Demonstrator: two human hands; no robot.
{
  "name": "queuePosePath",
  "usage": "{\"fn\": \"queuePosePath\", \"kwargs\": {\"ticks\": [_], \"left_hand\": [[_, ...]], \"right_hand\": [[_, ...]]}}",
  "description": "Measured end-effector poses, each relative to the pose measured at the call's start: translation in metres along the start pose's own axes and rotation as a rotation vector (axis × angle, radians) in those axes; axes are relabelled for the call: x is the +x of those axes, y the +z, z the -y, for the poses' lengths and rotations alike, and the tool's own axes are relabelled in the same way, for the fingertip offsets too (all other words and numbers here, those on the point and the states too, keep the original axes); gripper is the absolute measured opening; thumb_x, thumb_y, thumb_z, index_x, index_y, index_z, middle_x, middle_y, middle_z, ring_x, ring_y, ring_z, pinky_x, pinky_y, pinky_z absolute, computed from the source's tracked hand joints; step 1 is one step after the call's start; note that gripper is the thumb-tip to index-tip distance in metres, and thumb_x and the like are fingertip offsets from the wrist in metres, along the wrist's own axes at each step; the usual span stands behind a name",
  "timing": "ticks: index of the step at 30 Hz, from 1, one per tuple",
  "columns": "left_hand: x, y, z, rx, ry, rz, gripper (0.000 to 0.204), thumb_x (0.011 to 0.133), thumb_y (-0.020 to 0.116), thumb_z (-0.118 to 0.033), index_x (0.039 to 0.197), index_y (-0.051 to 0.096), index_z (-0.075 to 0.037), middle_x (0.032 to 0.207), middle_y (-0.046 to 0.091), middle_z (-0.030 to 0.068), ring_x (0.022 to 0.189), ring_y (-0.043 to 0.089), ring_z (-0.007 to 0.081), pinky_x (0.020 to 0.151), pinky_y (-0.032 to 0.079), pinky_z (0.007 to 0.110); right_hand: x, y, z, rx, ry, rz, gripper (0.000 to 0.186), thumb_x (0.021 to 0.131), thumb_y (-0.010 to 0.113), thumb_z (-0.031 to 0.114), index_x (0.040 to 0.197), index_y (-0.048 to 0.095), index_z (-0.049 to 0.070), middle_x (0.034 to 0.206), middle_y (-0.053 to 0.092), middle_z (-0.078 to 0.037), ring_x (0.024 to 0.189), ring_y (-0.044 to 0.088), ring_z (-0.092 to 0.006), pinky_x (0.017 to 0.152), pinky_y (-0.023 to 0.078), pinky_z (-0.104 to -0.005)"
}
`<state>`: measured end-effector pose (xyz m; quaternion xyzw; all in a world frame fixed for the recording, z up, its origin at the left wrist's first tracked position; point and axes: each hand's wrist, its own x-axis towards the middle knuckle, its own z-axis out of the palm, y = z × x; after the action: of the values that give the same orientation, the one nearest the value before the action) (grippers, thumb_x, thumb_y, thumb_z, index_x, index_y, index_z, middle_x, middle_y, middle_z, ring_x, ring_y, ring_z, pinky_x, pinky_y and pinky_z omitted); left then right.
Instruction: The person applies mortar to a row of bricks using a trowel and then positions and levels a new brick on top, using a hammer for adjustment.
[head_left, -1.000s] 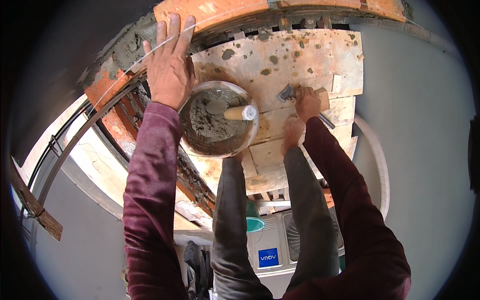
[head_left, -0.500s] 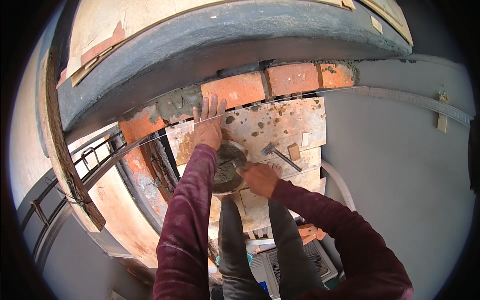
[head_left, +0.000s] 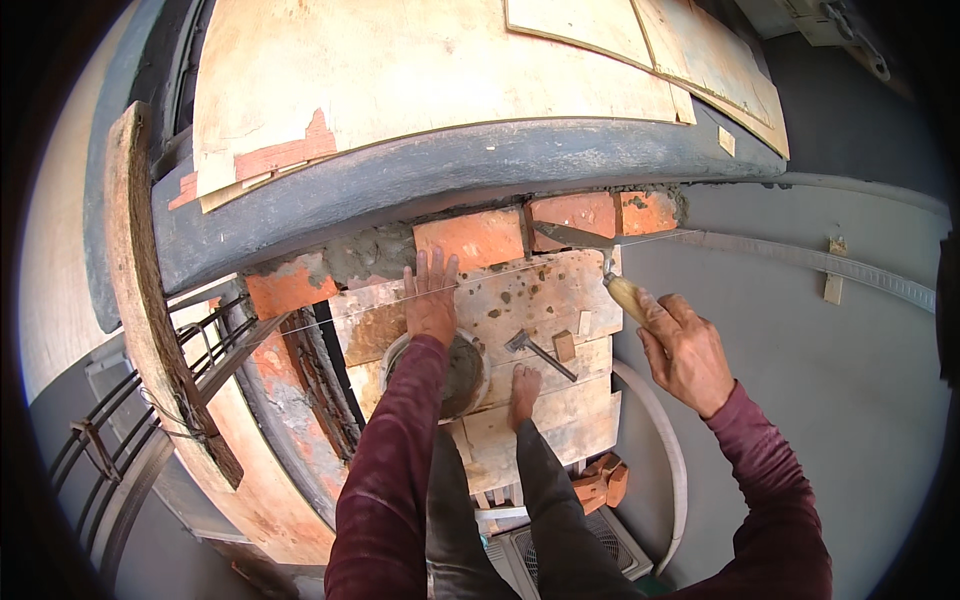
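Trowel (head_left: 626, 296) right of frame centre, handle clamped in my right hand (head_left: 690, 355), the nearer one. Long axis slants up-left; blade overlaps the upper-right brick (head_left: 575, 210), contact unclear. My left hand (head_left: 432, 308), fingers spread, gripping nothing, reaches the middle brick's (head_left: 470, 238) lower edge, above the bucket (head_left: 486, 380).

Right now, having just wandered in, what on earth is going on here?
A person holds a trowel by its handle in the right hand, its blade up by a row of orange bricks. The left hand is spread open near the row's edge; whether it touches a brick is unclear. A bucket of grey mortar stands on the boards, partly hidden by the left forearm. A hammer lies there beside a small block.
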<state>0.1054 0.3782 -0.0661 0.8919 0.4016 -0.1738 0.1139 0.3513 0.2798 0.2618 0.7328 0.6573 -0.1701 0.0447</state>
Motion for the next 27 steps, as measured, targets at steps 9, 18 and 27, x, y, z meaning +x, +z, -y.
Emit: {"fn": "queuePosePath", "kwargs": {"ticks": [9, 18, 27], "left_hand": [[-0.004, 0.0, 0.002, -0.026, 0.008, -0.042, 0.079, 0.093, 0.054, -0.021, 0.162, 0.014, -0.021, 0.169, 0.006, 0.0078, 0.155, 0.003, 0.0333, 0.124, 0.005, 0.054], [-0.004, -0.006, 0.003, -0.064, 0.022, -0.022, 0.071, 0.097, 0.047, -0.019, 0.161, 0.015, -0.02, 0.169, 0.006, 0.0068, 0.155, 0.003, 0.034, 0.124, 0.004, 0.056], [-0.004, -0.001, 0.004, -0.136, 0.015, -0.071, 0.07, 0.096, 0.049, -0.018, 0.16, 0.021, -0.02, 0.168, 0.009, 0.0068, 0.155, 0.005, 0.0324, 0.125, 0.005, 0.055]], "right_hand": [[0.096, 0.078, 0.009, -0.011, -0.036, 0.013, 0.039, 0.087, 0.062, 0.006, 0.126, 0.059, -0.001, 0.096, 0.063, -0.023, 0.079, 0.068, -0.0376, 0.069, 0.057, -0.0442], [0.173, 0.133, 0.005, 0.119, -0.056, 0.137, 0.021, 0.082, 0.065, 0.009, 0.097, 0.067, -0.006, 0.08, 0.067, -0.027, 0.084, 0.068, -0.0429, 0.079, 0.056, -0.0486], [0.162, 0.078, 0.051, 0.137, -0.122, 0.312, 0.042, 0.078, 0.066, 0.006, 0.118, 0.063, -0.007, 0.083, 0.067, -0.028, 0.084, 0.069, -0.0407, 0.075, 0.056, -0.0451]]}}
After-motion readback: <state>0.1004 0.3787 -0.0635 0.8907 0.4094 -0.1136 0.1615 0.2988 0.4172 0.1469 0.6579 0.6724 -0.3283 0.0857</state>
